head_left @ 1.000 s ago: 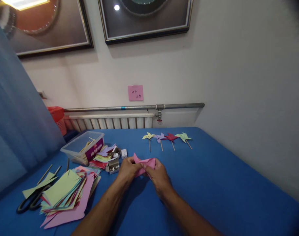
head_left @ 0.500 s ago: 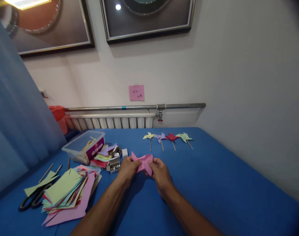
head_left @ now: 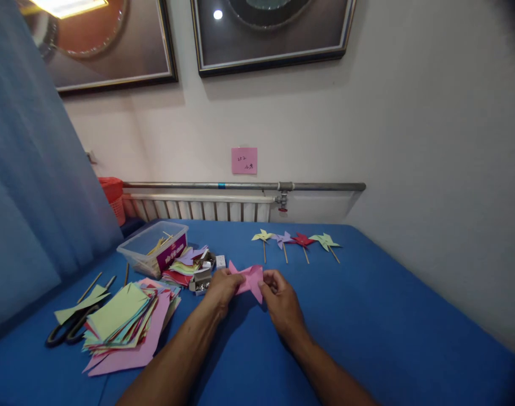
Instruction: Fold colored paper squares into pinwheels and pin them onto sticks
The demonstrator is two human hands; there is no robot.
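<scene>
Head view: pink paper (head_left: 249, 278), folded into pointed flaps, pinched between left hand (head_left: 223, 288) and right hand (head_left: 282, 299) just above the blue table (head_left: 388, 316), near its middle. Far left, a clear tub (head_left: 153, 248) with sticks and a purple-labelled box inside. Beside it, a small open box (head_left: 201, 281) of metal bits.

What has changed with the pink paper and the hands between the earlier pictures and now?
The pink paper was a flatter folded strip a second ago; now its flaps stand gathered into pointed shapes between the left hand and right hand. Both hands still pinch it above the blue table. The four pinwheels, paper stack and scissors lie where they were.
</scene>
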